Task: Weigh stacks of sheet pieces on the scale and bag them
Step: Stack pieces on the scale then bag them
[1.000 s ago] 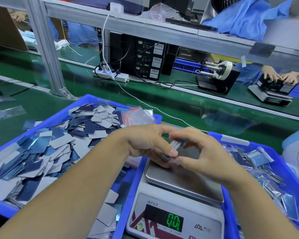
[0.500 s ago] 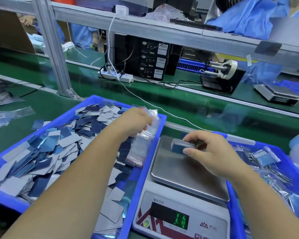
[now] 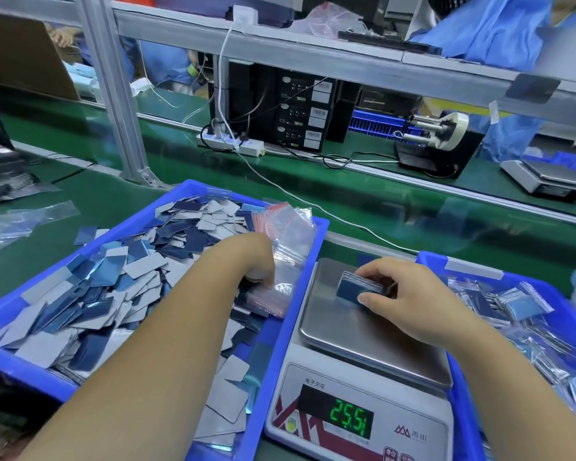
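Observation:
A digital scale (image 3: 363, 424) sits between two blue trays and reads 25.5. My right hand (image 3: 413, 297) grips a blue-grey stack of sheet pieces (image 3: 354, 287) that rests on the steel pan (image 3: 343, 334). The left tray (image 3: 20, 367) holds several loose grey and blue sheet pieces (image 3: 97, 294) and, at its far right corner, a heap of clear zip bags (image 3: 290, 237). My left hand (image 3: 251, 261) reaches into that heap, its fingers curled down and pinching a clear bag (image 3: 275, 294). The right tray (image 3: 429, 259) holds several bagged stacks (image 3: 519, 307).
The green conveyor belt (image 3: 379, 207) runs behind the trays. On it are a power strip (image 3: 230, 144) with a white cable, a tape dispenser (image 3: 439, 141) and a second scale (image 3: 546, 178). An aluminium post (image 3: 113, 94) stands at back left. Loose bags (image 3: 14, 221) lie left.
My hands parted. The right one set the stack down on the pan and the reading rose from 0.0 to 25.5. The left one moved to the zip bags and dipped lower.

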Available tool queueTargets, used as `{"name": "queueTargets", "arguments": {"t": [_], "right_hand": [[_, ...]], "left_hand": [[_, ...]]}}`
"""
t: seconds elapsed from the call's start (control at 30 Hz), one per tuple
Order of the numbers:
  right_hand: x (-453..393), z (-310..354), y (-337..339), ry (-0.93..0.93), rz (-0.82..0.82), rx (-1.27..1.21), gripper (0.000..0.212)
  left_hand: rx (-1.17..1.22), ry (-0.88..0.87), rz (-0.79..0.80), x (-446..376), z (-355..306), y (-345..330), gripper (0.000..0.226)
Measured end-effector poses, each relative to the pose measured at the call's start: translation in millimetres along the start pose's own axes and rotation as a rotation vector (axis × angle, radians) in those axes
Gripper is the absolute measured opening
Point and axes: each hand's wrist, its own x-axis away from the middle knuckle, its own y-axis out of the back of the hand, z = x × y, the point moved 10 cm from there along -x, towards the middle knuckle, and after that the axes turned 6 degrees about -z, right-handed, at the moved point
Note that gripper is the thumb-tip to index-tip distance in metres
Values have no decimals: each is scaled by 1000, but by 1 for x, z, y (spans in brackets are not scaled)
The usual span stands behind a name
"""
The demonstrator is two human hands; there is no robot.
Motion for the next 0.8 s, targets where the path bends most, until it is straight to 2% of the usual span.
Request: {"name": "queueTargets", "arguments": {"t": [0.17,0.3,0.5,0.6,0.67,0.73,0.8], "right_hand": [[1,0,0,1,9,-1,22],[0,0,-1,-2,15,6,21],[1,1,0,-11,18,15,24],[1,1,0,-21,18,13,22],[1,1,1,-22,7,11,21],[1,1,3,-30,-24,1,22],[-1,-4,7,-84,-88,-108,21]], "left_hand": [[109,40,-35,5,7,10,49],[84,28,18,12,3,5,35],[27,5,-6,14,-2,11,26],[-10,-2,-95,14,-1,25,10],[0,24,-200,16,2,40,16],[171,37,-341,18,6,57,14],[497,-17,-458,26,2,70,11]]}}
